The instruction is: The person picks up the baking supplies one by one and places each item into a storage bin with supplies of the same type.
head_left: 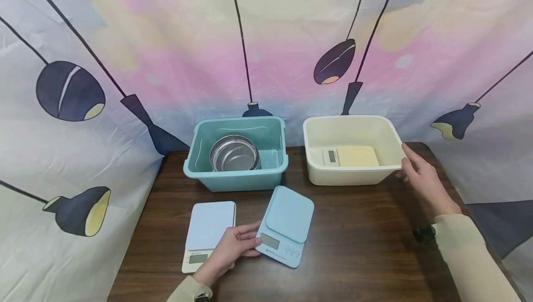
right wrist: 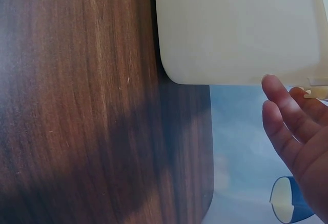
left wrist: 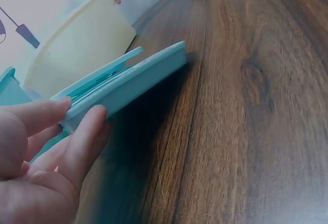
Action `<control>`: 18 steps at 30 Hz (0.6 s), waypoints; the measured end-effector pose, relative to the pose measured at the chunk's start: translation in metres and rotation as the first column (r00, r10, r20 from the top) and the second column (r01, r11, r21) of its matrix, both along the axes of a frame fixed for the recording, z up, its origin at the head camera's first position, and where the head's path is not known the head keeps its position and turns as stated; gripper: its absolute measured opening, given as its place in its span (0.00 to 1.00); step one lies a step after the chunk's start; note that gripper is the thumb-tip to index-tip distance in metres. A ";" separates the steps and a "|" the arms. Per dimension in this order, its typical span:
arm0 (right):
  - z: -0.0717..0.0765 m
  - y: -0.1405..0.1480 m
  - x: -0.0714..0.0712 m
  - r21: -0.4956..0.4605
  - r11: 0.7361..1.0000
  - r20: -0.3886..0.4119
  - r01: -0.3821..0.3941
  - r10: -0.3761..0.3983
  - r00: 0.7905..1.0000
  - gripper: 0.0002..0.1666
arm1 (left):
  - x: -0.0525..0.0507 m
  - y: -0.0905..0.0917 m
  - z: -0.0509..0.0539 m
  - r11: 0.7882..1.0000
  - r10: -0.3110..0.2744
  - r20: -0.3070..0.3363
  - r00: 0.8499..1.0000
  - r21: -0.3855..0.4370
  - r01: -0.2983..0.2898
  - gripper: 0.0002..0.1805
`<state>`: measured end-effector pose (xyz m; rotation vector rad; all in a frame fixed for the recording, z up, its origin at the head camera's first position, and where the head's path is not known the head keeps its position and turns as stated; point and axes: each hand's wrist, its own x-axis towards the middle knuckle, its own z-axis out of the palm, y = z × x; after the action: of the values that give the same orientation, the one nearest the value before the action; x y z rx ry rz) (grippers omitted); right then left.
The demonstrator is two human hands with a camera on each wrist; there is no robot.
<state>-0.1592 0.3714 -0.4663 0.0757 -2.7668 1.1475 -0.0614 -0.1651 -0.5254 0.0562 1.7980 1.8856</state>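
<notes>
My left hand (head_left: 233, 249) pinches the lower left edge of a light blue kitchen scale (head_left: 289, 221), thumb on one face and fingers on the other. In the left wrist view the scale (left wrist: 123, 83) is tilted, with a dark shadow on the table beneath it. My right hand (head_left: 424, 181) holds the right end of a cream plastic bin (head_left: 351, 176) at its rim. In the right wrist view its fingertips (right wrist: 274, 85) lie along the bin's edge. Inside that bin rests a cream-yellow kitchen scale (head_left: 356, 156). Left of my left hand lies a white kitchen scale (head_left: 210, 228).
A teal plastic bin (head_left: 235, 182) stands at the back left, holding round metal pans (head_left: 234, 153). Both bins stand near the back edge of the dark wooden table (head_left: 354, 251), before a printed cloth (head_left: 266, 29). The table's right edge runs below my right forearm.
</notes>
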 end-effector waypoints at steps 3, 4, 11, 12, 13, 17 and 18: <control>0.000 0.000 0.000 -0.001 1.000 -0.003 -0.001 0.001 1.000 0.34 | 0.001 0.000 -0.001 1.000 0.024 0.013 1.000 0.005 -0.024 0.31; 0.000 0.000 0.000 -0.001 1.000 -0.003 -0.001 0.001 1.000 0.34 | 0.001 0.000 -0.002 0.999 0.031 0.016 0.999 0.008 -0.031 0.31; -0.001 0.000 0.000 -0.002 1.000 -0.009 0.004 -0.004 1.000 0.33 | 0.002 0.001 0.001 0.998 0.055 0.039 0.998 0.030 -0.056 0.29; -0.001 0.000 0.000 -0.004 1.000 -0.009 0.005 -0.005 1.000 0.33 | 0.002 0.001 0.001 0.998 0.055 0.041 0.998 0.031 -0.056 0.29; -0.001 0.000 0.000 -0.004 1.000 -0.010 0.004 -0.005 1.000 0.33 | 0.002 0.001 0.002 0.998 0.053 0.045 0.998 0.035 -0.055 0.29; -0.002 0.001 0.000 -0.001 1.000 -0.008 0.005 -0.005 1.000 0.33 | 0.002 0.001 0.005 0.998 0.040 0.046 0.998 0.048 -0.042 0.29; -0.002 0.001 0.000 -0.001 1.000 -0.007 0.006 -0.006 1.000 0.33 | 0.002 0.001 0.006 0.998 0.037 0.041 0.998 0.047 -0.038 0.29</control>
<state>-0.1593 0.3720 -0.4683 0.0713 -2.7587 1.1451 -0.0592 -0.1637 -0.5198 0.0017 1.7393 1.9420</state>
